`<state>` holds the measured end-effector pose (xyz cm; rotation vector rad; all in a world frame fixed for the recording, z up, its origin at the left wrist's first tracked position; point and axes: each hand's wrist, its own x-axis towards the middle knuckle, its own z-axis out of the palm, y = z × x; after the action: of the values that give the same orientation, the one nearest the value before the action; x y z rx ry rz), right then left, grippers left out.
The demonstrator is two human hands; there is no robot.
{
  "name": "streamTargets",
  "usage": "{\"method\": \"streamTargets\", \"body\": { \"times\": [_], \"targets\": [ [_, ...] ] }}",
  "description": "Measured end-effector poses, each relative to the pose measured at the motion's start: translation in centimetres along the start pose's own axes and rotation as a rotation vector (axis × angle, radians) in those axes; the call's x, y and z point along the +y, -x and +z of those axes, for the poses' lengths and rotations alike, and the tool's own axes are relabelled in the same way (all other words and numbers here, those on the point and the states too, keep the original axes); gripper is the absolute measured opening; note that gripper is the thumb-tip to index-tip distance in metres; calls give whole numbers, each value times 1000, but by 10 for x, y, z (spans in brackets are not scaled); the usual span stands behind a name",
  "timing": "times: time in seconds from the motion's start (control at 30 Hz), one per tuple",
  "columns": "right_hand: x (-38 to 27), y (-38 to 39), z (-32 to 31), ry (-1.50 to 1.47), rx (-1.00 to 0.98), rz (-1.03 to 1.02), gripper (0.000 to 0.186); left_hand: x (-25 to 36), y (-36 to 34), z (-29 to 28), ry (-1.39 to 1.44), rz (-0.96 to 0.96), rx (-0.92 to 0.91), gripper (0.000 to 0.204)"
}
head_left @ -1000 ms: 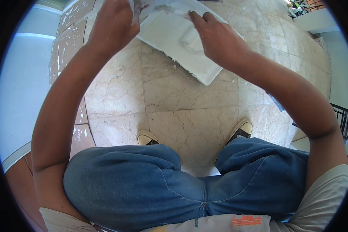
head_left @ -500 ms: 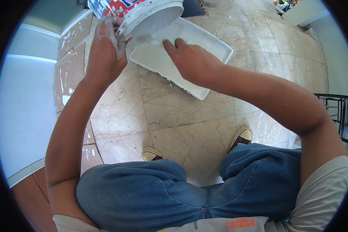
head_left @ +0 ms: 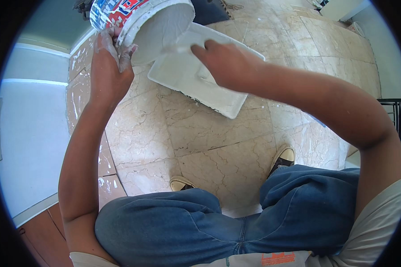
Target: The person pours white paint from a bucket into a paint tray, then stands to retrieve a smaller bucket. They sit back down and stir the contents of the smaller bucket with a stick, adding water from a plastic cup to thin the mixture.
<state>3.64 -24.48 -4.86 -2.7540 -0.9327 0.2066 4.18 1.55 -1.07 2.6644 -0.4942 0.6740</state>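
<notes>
A paint bucket (head_left: pixel 103 17) with a red and blue label is tipped on its side, its paint-coated mouth over the left part of a white paint tray (head_left: pixel 231 111). My left hand (head_left: pixel 112 55), smeared with white paint, is closed on the bucket's rim at its left side. My right hand (head_left: pixel 229 64) is above the tray, fingers closed. From it a pale, paint-covered tool (head_left: pixel 177 50) points left to the bucket's mouth. It is blurred, so its kind is unclear. White paint lies in the tray.
Marble-look floor tiles (head_left: pixel 209 138) lie under the tray. Paint-spattered brown sheets (head_left: pixel 107 155) run along the left wall. A dark flat object (head_left: pixel 209 12) is behind the bucket. A black metal rack (head_left: pixel 394 111) stands at the right. My shoes (head_left: pixel 182 183) are on the floor nearer me.
The bucket and my left hand have shifted left, with the bucket still tipped. My right hand stays above the tray, and the tool in it is at the bucket's mouth. The view has shifted slightly.
</notes>
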Motion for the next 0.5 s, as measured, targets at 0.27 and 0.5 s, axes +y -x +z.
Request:
{"method": "streamTargets", "body": {
  "times": [0.27,0.5],
  "targets": [
    [9,24,-6,57,107,-53,31,-3,-6,0,-6,-57,-12,42],
    [27,-46,-23,163,295,-77,42,7,-9,-1,44,-55,-39,42]
  ]
}}
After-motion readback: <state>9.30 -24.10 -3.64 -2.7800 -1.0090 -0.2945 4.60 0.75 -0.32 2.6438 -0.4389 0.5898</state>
